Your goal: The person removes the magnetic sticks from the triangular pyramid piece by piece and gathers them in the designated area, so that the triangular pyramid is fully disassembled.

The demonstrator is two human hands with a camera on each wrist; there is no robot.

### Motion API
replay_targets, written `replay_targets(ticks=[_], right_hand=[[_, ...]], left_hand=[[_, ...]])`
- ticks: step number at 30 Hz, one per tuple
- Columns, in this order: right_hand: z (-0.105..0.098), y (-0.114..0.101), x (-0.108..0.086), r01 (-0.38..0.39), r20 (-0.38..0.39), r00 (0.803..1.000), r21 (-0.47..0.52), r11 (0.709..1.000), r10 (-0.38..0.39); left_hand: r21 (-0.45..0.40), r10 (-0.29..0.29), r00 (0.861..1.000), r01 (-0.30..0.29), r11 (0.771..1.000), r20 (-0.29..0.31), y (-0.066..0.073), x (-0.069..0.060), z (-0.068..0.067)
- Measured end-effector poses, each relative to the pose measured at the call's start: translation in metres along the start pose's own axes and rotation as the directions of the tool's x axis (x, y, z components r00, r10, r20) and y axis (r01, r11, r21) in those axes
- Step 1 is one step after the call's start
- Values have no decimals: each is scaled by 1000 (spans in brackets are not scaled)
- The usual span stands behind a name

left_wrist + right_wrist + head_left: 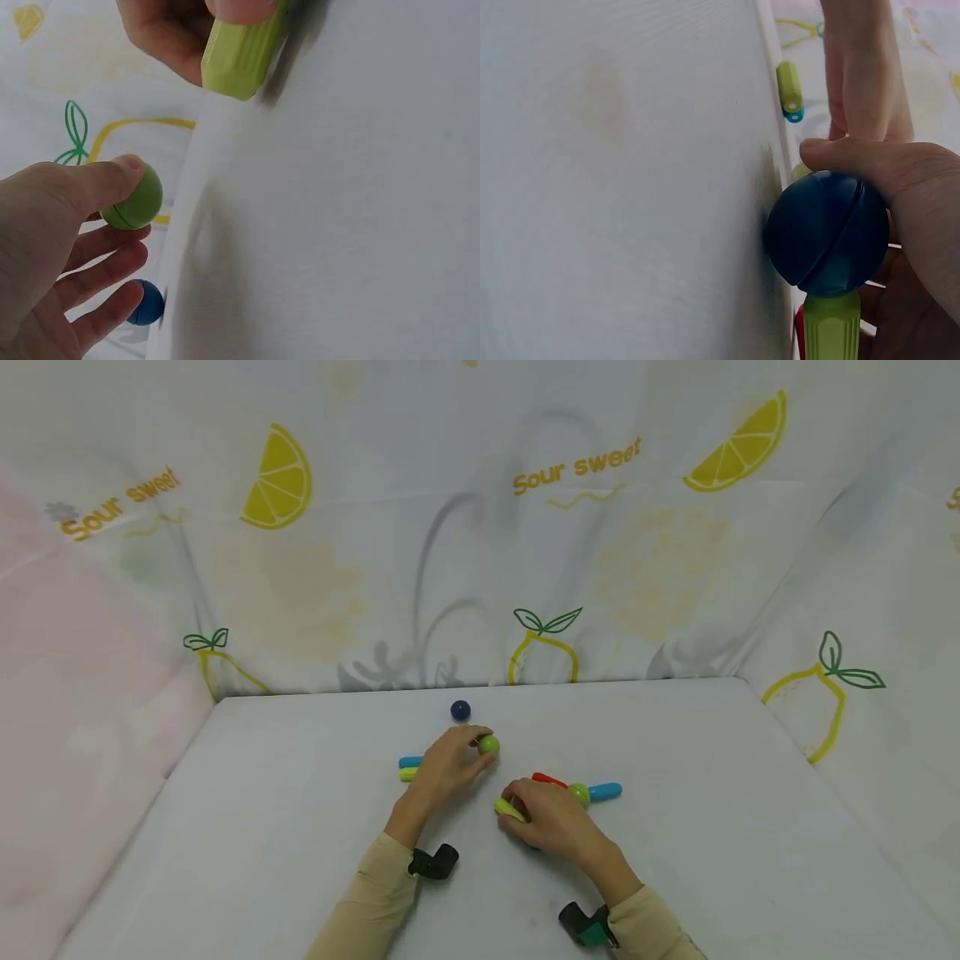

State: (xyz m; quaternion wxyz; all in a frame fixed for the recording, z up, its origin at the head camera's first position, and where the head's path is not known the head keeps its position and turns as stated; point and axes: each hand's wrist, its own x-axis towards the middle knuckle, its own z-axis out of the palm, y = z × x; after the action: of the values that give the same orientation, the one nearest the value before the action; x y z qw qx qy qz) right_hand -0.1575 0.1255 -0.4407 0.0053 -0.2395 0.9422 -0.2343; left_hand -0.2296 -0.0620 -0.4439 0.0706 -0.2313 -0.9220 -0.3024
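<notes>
My left hand [447,762] pinches a green ball [489,745] between thumb and fingers, held just above the white table. In the left wrist view the thumb presses on that green ball [141,199]. My right hand [558,818] grips a yellow-green ridged stick [510,810], its end poking out past the thumb. Close under the right palm, the right wrist view shows a dark blue ball [829,232] with a yellow-green stick [832,326] joined to it. Beside that hand are a red stick [550,779], a green ball [579,794] and a blue stick [606,792]; the hand hides part of their joints.
A dark blue ball [461,710] lies near the table's back edge, beyond my left hand. Left of that hand, a blue stick [410,762] and a yellow-green stick [408,774] lie side by side, partly covered. A printed cloth [420,527] hangs behind the table.
</notes>
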Motion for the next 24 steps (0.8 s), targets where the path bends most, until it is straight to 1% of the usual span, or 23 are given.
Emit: replay_targets(ticks=[3, 8, 10, 14, 18, 21, 24], right_hand=[[-2, 1, 1, 17, 1, 1000, 14, 1000, -17], [-6, 4, -1, 36, 9, 999, 26, 999, -36], [-9, 5, -2, 30, 30, 999, 39, 999, -31], [-17, 9, -6, 12, 113, 993, 86, 996, -21], [-23, 13, -8, -9, 207, 978, 143, 990, -21], [-26, 15, -8, -29, 266, 964, 177, 984, -20], [-29, 16, -7, -47, 319, 948, 186, 981, -15]], left_hand=[[66, 33, 999, -31, 997, -24, -3, 12, -3], [113, 70, 997, -66, 991, -37, -8, 32, -10], [126, 77, 996, -72, 989, -34, -11, 39, -12], [168, 102, 994, -97, 981, -24, -19, 51, -13], [176, 125, 992, -121, 977, -11, -27, 59, -12], [162, 116, 993, -115, 980, 6, -32, 62, -11], [164, 86, 996, -90, 982, 32, -36, 64, -9]])
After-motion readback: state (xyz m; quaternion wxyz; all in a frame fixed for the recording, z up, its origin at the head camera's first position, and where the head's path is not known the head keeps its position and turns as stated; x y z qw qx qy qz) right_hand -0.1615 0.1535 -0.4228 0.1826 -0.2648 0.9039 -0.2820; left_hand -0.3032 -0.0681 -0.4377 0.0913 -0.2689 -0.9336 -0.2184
